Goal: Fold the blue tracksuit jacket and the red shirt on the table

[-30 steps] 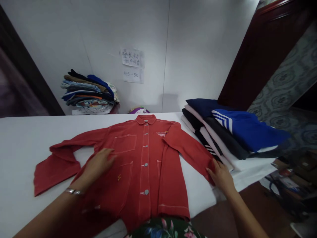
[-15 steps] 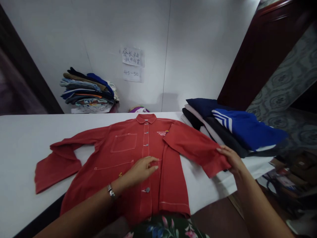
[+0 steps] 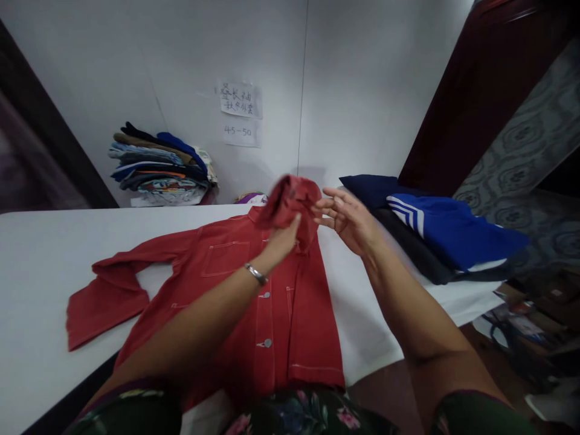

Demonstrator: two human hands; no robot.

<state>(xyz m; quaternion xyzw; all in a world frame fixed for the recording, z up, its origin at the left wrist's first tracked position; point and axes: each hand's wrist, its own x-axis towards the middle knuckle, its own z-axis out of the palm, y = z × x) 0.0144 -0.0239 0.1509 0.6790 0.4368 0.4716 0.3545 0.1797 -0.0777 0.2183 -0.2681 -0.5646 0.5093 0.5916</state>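
Observation:
A red button-front jacket [image 3: 235, 266] with white stitching lies spread on the white table, collar at the far side. Its sleeve on the right is lifted and bunched over the chest, blurred by motion. My left hand [image 3: 284, 240] is closed on that sleeve near the collar, its thumb on the cloth. Just right of the raised cloth is my right hand [image 3: 350, 219], fingers apart, the tips at or very near the sleeve's edge; contact is hard to tell. The jacket's other sleeve [image 3: 109, 302] lies bent on the table at the left.
A stack of folded clothes [image 3: 161, 163] stands at the back left against the wall. On the right lies a pile of garments topped by a blue one with white stripes [image 3: 453, 232]. Two handwritten papers [image 3: 241, 115] hang on the wall above the white table [image 3: 36, 260].
The right-hand sleeve has been swung from the right up and inward over the jacket's chest. My left hand moved up and took hold of it; my right hand came inward and opened.

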